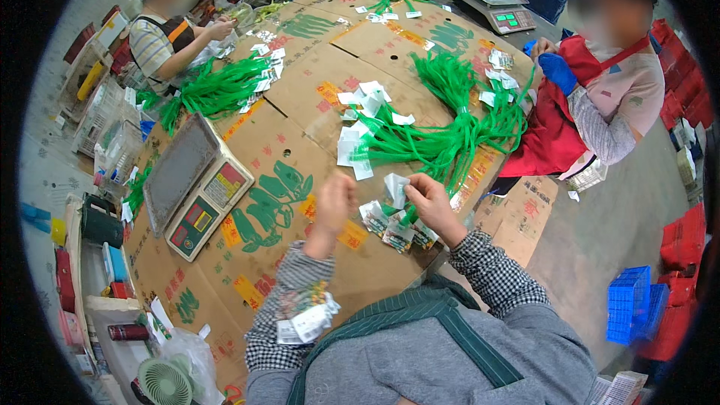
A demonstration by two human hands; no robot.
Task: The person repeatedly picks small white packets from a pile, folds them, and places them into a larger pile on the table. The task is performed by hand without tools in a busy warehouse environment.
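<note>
My right hand (436, 202) pinches a small white paper label (396, 190) between thumb and fingers, above the table. To its left is my left hand (336, 201), blurred, with its fingers curled; whether anything is in them is hidden. Below the right hand, several printed labels (398, 234) lie fanned out at the ends of green mesh strips. A large bundle of green mesh net sleeves (433, 138) spreads just beyond both hands, with white tags (355, 149) at its left ends. On my left checked sleeve rests a stack of labels (306, 323).
Printed cardboard (315, 163) covers the table. A weighing scale (197, 185) stands left, another scale (495, 8) at the far right. A person in a red apron (554, 107) is at right, another person (169, 45) at far left beside green nets (219, 87). A small fan (165, 381) sits lower left.
</note>
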